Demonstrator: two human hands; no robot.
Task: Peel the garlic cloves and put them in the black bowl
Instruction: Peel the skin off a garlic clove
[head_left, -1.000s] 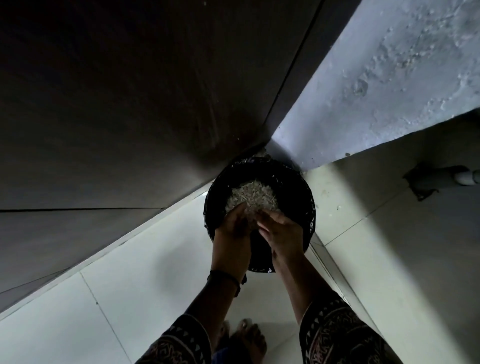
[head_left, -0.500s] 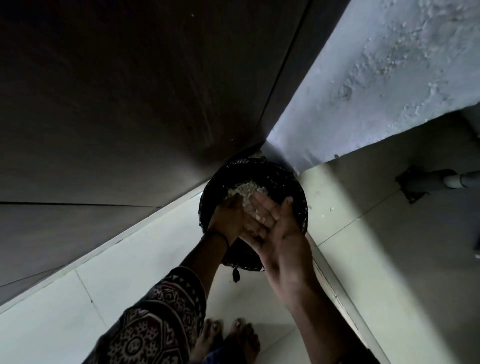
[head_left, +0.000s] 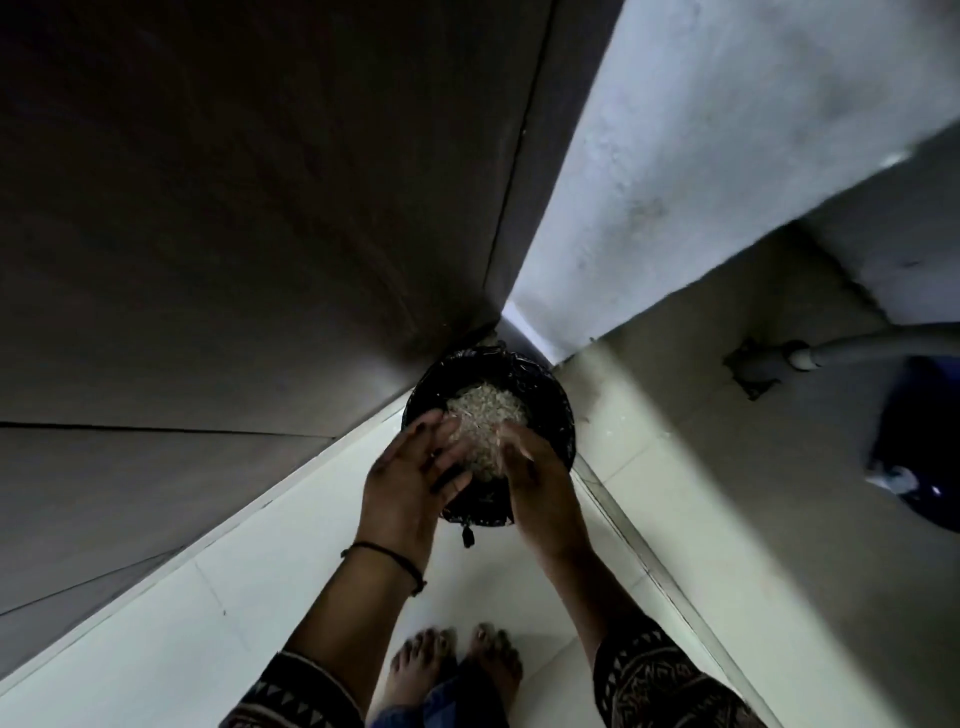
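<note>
Two hands are held over the black bin (head_left: 551, 401): left hand (head_left: 410, 467) spread flat, right hand (head_left: 537, 475) loosely open, blurred; pale peel heap (head_left: 485, 415) lies just beyond both fingertips, equally near

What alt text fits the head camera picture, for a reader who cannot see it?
Seen from above, a left hand with spread fingers and a blurred right hand reach over a round black container holding pale flakes, set in a floor corner. Below, bare feet stand on white tiles.
</note>
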